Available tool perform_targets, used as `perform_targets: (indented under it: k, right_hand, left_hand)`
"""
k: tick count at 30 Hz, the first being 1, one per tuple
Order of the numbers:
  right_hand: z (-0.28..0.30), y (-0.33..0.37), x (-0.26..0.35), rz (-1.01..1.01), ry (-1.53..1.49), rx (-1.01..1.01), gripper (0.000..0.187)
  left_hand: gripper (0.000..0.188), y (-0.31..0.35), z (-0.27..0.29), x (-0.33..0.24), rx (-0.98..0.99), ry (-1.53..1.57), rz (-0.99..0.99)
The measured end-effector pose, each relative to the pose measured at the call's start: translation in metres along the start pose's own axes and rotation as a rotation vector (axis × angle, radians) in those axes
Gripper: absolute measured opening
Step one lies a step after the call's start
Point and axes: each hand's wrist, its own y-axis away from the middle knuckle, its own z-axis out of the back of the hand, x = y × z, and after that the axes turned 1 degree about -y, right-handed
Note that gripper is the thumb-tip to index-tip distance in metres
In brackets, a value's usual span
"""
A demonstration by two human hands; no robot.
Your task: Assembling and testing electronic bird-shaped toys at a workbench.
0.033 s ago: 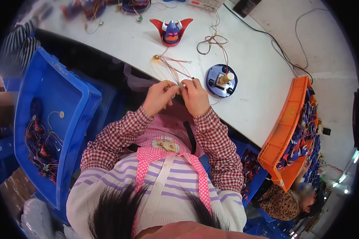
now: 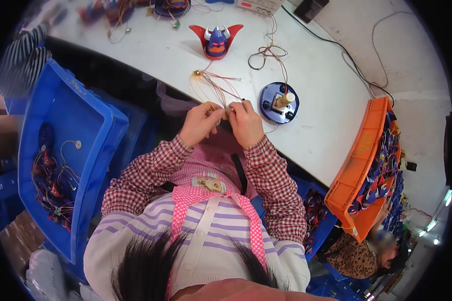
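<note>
My left hand (image 2: pixel 200 123) and my right hand (image 2: pixel 246 124) meet at the near edge of the white table (image 2: pixel 314 135). Both are closed, with thumb and fingers pinching thin wires (image 2: pixel 217 89) between them; the exact pinch points are partly hidden by the fingers. These wires run up the tabletop toward a toy head (image 2: pixel 216 45), purple with white horns and a red winged collar. A small brass-coloured part (image 2: pixel 197 73) lies among the wires. Beside my right hand is a round dark-blue base (image 2: pixel 271 90) with a tan upright post (image 2: pixel 287 98).
Left of me stands a blue bin (image 2: pixel 88 145) holding wired toy parts. An orange crate (image 2: pixel 357 155) full of purple and red parts is at the right. Cables (image 2: pixel 267 52) lead back to a pale box (image 2: pixel 260 5). Another person's striped sleeve (image 2: pixel 25 60) shows at far left.
</note>
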Motion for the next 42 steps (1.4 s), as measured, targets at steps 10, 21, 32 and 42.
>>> perform_targets:
  k: [10,21,32,42]
  right_hand:
    - [0.010,-0.012,0.007,-0.025,-0.158,-0.029,0.017]
    - [0.030,-0.011,0.014,-0.028,-0.410,-0.058,0.012]
    - [0.029,-0.008,0.010,0.004,-0.456,0.049,0.013]
    - [0.020,-0.008,0.014,0.038,-0.416,-0.003,0.012]
  left_hand:
    - [0.017,-0.003,-0.001,-0.006,0.005,0.109,0.036]
    - [0.011,-0.005,0.002,-0.011,0.013,0.252,0.067]
    - [0.011,-0.005,0.000,-0.011,0.010,0.203,0.006]
    - [0.012,-0.003,0.005,-0.017,0.011,0.202,-0.016]
